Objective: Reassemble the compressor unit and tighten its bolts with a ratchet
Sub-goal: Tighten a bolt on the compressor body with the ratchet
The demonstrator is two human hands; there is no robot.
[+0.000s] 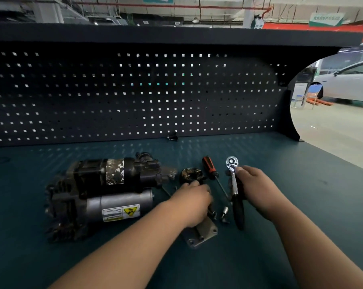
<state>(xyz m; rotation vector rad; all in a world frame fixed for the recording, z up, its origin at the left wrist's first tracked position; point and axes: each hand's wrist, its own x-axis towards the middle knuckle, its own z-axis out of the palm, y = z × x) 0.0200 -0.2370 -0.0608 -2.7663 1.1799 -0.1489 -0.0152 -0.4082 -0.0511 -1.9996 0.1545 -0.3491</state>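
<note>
A dark pegboard [134,97] backs the teal workbench [301,184]. Past its right end a white car [351,82] shows, cut off by the frame edge. The compressor unit [105,190] lies on its side left of centre on the bench, its near-left end dark and hard to make out.

The left hand [192,202] reaches over the loose parts just right of the unit, fingers curled downward. Whether they grasp anything is hidden beneath the hand. Its wrist covers part of a grey metal bracket [203,232].

The right hand [257,184] grips the ratchet [238,203] around its chrome neck, a fingertip at the head, the black handle pointing toward the viewer.

Between the hands lie a red-and-black screwdriver [210,168], a round black part [190,174] and a small socket [225,212]. A tiny dark piece [172,137], too small to identify, sits at the pegboard's foot.
</note>
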